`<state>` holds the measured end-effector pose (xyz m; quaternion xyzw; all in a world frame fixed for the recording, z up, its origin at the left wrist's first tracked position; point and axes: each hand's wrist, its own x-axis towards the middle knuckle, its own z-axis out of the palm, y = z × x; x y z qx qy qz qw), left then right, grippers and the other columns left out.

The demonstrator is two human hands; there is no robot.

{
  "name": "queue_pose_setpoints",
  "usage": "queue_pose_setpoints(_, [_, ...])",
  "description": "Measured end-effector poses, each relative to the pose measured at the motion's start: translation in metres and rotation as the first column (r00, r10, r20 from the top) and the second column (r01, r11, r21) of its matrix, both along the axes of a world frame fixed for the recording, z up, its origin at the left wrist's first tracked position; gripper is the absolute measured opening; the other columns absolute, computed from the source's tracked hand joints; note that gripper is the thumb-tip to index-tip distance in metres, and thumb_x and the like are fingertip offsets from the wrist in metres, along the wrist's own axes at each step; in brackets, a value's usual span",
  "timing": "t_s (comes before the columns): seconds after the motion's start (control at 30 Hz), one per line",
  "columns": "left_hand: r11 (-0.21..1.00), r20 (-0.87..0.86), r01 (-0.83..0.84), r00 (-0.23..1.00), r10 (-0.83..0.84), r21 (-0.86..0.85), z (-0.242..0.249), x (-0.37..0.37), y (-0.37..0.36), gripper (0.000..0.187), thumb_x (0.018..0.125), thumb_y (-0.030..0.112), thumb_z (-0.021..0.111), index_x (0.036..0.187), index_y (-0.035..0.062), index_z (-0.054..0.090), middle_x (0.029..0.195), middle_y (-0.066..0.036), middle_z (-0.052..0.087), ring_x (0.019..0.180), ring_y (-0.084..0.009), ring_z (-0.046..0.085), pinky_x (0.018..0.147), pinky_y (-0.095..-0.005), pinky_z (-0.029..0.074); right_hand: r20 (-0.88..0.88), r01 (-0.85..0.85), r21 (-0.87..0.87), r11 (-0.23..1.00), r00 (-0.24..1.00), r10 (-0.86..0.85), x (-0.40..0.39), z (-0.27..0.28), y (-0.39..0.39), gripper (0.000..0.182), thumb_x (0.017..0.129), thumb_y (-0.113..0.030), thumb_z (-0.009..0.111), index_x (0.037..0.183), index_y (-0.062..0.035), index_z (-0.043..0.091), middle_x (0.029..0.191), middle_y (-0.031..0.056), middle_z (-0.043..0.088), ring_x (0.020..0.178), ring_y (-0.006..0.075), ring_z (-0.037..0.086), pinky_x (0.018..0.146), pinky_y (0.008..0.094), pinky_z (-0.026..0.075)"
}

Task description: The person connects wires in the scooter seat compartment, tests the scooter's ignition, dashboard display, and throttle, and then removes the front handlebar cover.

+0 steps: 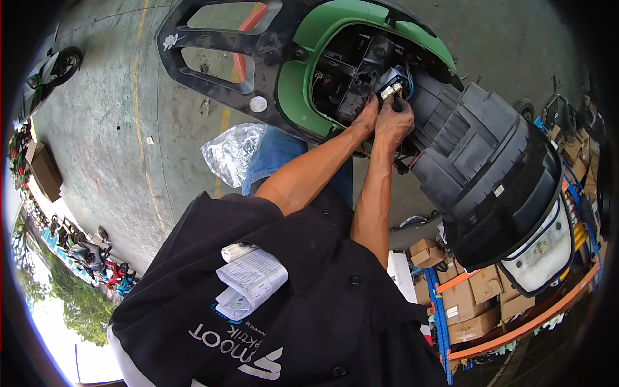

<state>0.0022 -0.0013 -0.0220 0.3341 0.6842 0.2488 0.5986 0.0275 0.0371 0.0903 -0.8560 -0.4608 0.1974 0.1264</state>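
Both my hands are together over the open compartment of a green scooter point(308, 97). My right hand point(394, 121) pinches a white wire connector point(389, 89) with its fingers closed. My left hand point(366, 116) is closed right beside it, thumb side toward the connector, and its fingertips are partly hidden. Just above the connector sits a small grey and black box point(393, 76), with blue wires point(410, 82) along its right side. Dark plastic parts and a black bracket point(362, 80) lie inside the compartment.
A large black ribbed plastic piece point(477, 129) tilts out at the right of the scooter. The black rear rack point(222, 84) extends left. A clear plastic bag point(235, 153) is beside my leg. Cardboard boxes point(469, 297) fill a blue and orange shelf at lower right.
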Motion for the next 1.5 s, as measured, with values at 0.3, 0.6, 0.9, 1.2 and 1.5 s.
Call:
queue_pose_setpoints(0.3, [0.985, -0.139, 0.172, 0.975, -0.174, -0.025, 0.034, -0.011, 0.016, 0.07, 0.086, 0.031, 0.063, 0.134, -0.0101, 0.034, 0.133, -0.03, 0.046, 0.125, -0.0377, 0.046, 0.105, -0.0435, 0.036, -0.232, 0.108, -0.087, 0.99, 0.965, -0.125, 0.011, 0.001, 0.002, 0.023, 0.081, -0.018, 0.069, 0.092, 0.0017, 0.072, 0.094, 0.0255, 0.067, 0.088, 0.0379, 0.066, 0.078, 0.0415, 0.05])
queue_pose_setpoints(0.6, [0.99, -0.013, 0.123, 0.992, -0.125, -0.075, 0.073, -0.024, 0.03, 0.051, 0.096, 0.022, 0.05, 0.136, -0.0042, 0.034, 0.135, -0.02, 0.047, 0.121, -0.0267, 0.046, 0.106, -0.0377, 0.035, -0.096, 0.168, -0.045, 0.985, 0.98, -0.172, 0.007, -0.001, -0.003, 0.028, 0.081, -0.019, 0.068, 0.093, 0.0058, 0.071, 0.086, 0.0238, 0.069, 0.079, 0.0345, 0.068, 0.075, 0.0383, 0.051])
queue_pose_setpoints(0.9, [0.996, 0.085, -0.093, 0.992, 0.094, -0.019, 0.026, -0.005, 0.008, 0.045, 0.101, 0.031, 0.038, 0.131, -0.0025, 0.039, 0.133, -0.02, 0.048, 0.119, -0.0295, 0.045, 0.103, -0.0351, 0.036, -0.184, 0.114, 0.089, 0.99, 0.978, -0.096, 0.002, -0.012, -0.003, 0.024, 0.082, -0.017, 0.067, 0.09, 0.0058, 0.071, 0.088, 0.0222, 0.068, 0.077, 0.0371, 0.066, 0.071, 0.0392, 0.05])
queue_pose_setpoints(1.2, [0.996, 0.218, -0.047, 0.974, 0.062, -0.075, -0.011, 0.002, -0.005, 0.042, 0.099, 0.022, 0.043, 0.13, -0.0059, 0.038, 0.129, -0.021, 0.049, 0.114, -0.0259, 0.047, 0.102, -0.0372, 0.038, -0.082, -0.028, 0.094, 0.995, 0.996, 0.036, 0.006, -0.033, -0.001, 0.025, 0.081, -0.017, 0.067, 0.09, 0.0059, 0.071, 0.096, 0.0236, 0.067, 0.09, 0.0377, 0.062, 0.08, 0.0417, 0.048])
queue_pose_setpoints(1.5, [1.0, 0.095, -0.012, 0.995, 0.012, 0.0, -0.003, -0.001, 0.001, 0.045, 0.097, 0.024, 0.047, 0.128, -0.0077, 0.038, 0.126, -0.024, 0.05, 0.113, -0.0284, 0.049, 0.102, -0.0386, 0.038, -0.169, -0.1, 0.013, 0.995, 0.981, 0.101, 0.007, -0.026, 0.005, 0.026, 0.079, -0.017, 0.067, 0.09, 0.0063, 0.071, 0.098, 0.0223, 0.066, 0.094, 0.0386, 0.061, 0.085, 0.0442, 0.046])
